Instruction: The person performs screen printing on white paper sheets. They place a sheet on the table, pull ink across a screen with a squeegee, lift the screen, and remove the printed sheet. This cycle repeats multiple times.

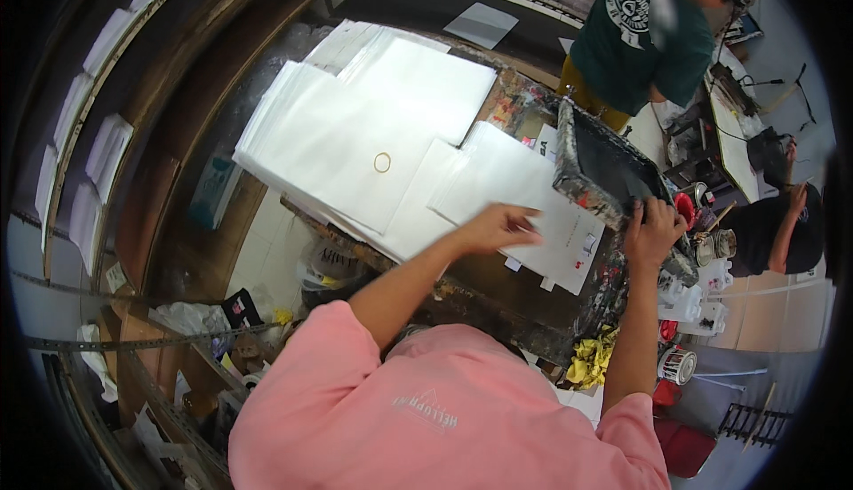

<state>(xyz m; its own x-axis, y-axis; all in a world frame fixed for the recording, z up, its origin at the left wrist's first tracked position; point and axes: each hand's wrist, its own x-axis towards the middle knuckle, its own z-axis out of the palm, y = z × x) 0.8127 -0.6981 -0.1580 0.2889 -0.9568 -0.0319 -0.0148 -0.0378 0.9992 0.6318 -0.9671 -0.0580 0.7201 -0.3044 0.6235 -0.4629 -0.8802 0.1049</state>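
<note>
My right hand (656, 232) grips the near edge of a dark screen-printing frame (613, 157), which is tilted up off the table. A flat white paper piece (562, 246) with small red and dark print lies to its left. Over that piece's left side hovers my left hand (506, 228), slightly blurred, fingers apart and nothing visible in them. Small white tabs (513, 264) stick up along the printed piece's near edge. Beside it lie more white paper pieces (493, 170) and a big stack of white paper (355, 126), with a tan rubber band (382, 162) on top.
The paint-stained worktable (480, 299) carries all this. Crumpled yellow material (593, 357) is at its near right corner. Paint cans (702, 197) and white containers stand at right. A person in a green shirt (640, 32) stands beyond the frame; another person (773, 223) is at right. Shelves (169, 161) line the left.
</note>
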